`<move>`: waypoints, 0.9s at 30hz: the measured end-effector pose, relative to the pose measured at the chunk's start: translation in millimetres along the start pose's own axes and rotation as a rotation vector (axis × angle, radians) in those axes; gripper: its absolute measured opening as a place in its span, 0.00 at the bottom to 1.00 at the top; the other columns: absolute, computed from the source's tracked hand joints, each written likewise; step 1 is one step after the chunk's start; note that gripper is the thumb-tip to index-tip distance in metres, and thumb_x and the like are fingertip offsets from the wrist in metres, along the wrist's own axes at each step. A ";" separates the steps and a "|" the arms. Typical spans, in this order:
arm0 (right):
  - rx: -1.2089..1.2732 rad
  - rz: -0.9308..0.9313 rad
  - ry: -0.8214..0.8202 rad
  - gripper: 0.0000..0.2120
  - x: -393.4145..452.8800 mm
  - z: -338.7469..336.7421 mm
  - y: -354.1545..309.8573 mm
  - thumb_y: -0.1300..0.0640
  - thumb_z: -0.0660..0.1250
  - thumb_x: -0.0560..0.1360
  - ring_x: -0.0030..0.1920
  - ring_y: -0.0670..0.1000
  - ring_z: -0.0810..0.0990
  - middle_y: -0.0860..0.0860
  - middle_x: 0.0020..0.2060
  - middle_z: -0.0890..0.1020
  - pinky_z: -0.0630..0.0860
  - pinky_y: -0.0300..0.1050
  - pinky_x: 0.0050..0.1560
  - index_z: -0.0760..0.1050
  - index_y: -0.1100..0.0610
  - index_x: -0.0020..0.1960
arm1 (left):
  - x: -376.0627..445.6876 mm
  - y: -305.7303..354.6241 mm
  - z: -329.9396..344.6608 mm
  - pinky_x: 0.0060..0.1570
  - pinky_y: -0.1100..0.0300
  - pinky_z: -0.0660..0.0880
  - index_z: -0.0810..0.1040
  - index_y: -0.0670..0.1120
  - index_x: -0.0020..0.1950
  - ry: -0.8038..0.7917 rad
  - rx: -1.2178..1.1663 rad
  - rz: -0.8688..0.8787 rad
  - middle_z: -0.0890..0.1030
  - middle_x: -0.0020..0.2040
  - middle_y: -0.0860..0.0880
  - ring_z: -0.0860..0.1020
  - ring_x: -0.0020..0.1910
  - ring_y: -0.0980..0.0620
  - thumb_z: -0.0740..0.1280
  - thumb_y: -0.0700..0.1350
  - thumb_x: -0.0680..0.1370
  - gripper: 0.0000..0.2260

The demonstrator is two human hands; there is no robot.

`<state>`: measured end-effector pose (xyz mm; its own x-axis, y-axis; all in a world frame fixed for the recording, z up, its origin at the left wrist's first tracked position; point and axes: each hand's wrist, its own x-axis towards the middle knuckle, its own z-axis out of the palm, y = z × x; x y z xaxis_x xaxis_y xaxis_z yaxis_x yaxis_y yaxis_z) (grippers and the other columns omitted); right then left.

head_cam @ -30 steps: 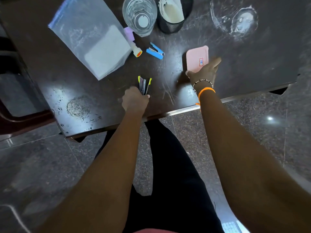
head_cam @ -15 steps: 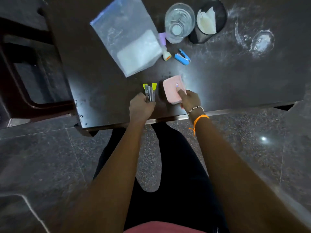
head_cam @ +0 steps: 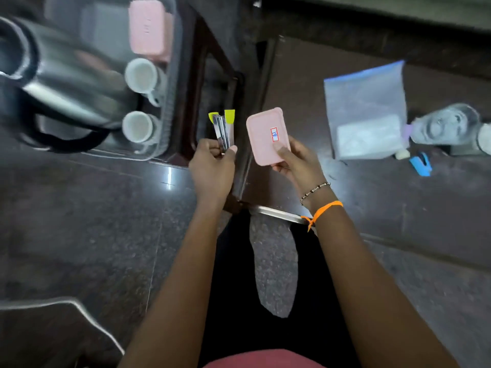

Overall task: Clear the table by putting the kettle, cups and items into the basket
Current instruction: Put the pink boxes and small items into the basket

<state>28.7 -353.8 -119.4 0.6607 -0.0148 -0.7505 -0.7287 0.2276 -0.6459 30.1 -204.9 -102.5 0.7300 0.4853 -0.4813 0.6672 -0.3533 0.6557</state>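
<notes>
Likely an office or home room: polished granite floor [head_cam: 79,221], dark tabletop [head_cam: 372,208], stapler [head_cam: 421,164] at 3 o'clock.

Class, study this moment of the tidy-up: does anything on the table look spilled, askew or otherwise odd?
Yes. The table shows pale smears and scuffs around the plastic bag, which lies askew. Nothing looks freshly spilled. Motion blur hides finer detail on the glass jar.

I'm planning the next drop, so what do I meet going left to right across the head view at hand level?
Kettle → two white cups → left hand holding the stapler → right hand holding the pink box → plastic bag → blue clip → glass.
</notes>
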 end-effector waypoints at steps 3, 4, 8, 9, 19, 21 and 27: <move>-0.067 -0.063 -0.065 0.15 9.7 63.9 -21.4 0.63 0.66 0.75 0.42 0.46 0.76 0.51 0.47 0.78 0.75 0.35 0.38 0.73 0.58 0.61 | 34.7 4.4 -52.6 0.44 0.58 0.76 0.72 0.47 0.44 0.114 -0.042 0.010 0.79 0.39 0.50 0.81 0.41 0.48 0.71 0.46 0.72 0.09; -0.090 -0.085 -0.061 0.13 14.2 82.5 -28.5 0.64 0.67 0.74 0.40 0.46 0.76 0.51 0.44 0.79 0.75 0.36 0.38 0.72 0.57 0.58 | 44.5 5.7 -66.1 0.45 0.57 0.76 0.72 0.47 0.44 0.143 -0.052 0.004 0.79 0.38 0.51 0.80 0.40 0.49 0.71 0.46 0.72 0.09; -0.227 -0.167 -0.021 0.13 39.1 151.1 -57.9 0.64 0.68 0.73 0.23 0.38 0.75 0.49 0.34 0.76 0.74 0.32 0.28 0.64 0.52 0.43 | 79.6 7.1 -104.7 0.49 0.49 0.78 0.74 0.46 0.44 0.215 -0.106 -0.032 0.81 0.40 0.47 0.81 0.41 0.46 0.71 0.47 0.71 0.08; -0.254 -0.183 -0.025 0.14 45.1 167.2 -65.6 0.64 0.68 0.74 0.22 0.38 0.75 0.50 0.33 0.75 0.74 0.31 0.26 0.63 0.51 0.41 | 86.6 7.4 -110.9 0.49 0.49 0.78 0.74 0.46 0.44 0.220 -0.115 -0.034 0.81 0.41 0.47 0.81 0.41 0.46 0.71 0.47 0.71 0.08; -0.537 -0.206 0.094 0.16 113.6 303.3 -124.3 0.55 0.69 0.66 0.51 0.64 0.82 0.62 0.48 0.82 0.78 0.60 0.56 0.61 0.50 0.33 | 122.2 0.1 -133.8 0.31 0.71 0.65 0.72 0.47 0.41 0.107 -0.120 -0.093 0.74 0.32 0.58 0.72 0.32 0.64 0.71 0.47 0.71 0.09; -0.600 -0.184 0.096 0.11 125.1 323.7 -127.5 0.53 0.70 0.66 0.54 0.63 0.81 0.62 0.51 0.81 0.78 0.60 0.57 0.66 0.52 0.38 | 126.2 -1.9 -136.6 0.32 0.70 0.65 0.72 0.47 0.42 0.080 -0.137 -0.094 0.74 0.32 0.58 0.72 0.33 0.65 0.71 0.47 0.72 0.09; -0.641 -0.115 0.143 0.15 138.6 349.9 -128.6 0.52 0.67 0.72 0.44 0.59 0.85 0.55 0.45 0.81 0.82 0.54 0.52 0.74 0.60 0.54 | 131.0 -2.4 -141.4 0.34 0.67 0.66 0.73 0.47 0.44 -0.001 -0.157 -0.104 0.74 0.34 0.58 0.72 0.34 0.64 0.71 0.47 0.72 0.09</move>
<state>277.1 -44.4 -91.5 0.7425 -0.1432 -0.6544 -0.6470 -0.4064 -0.6451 103.2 -27.3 -84.8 0.6583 0.5117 -0.5521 0.7080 -0.1716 0.6851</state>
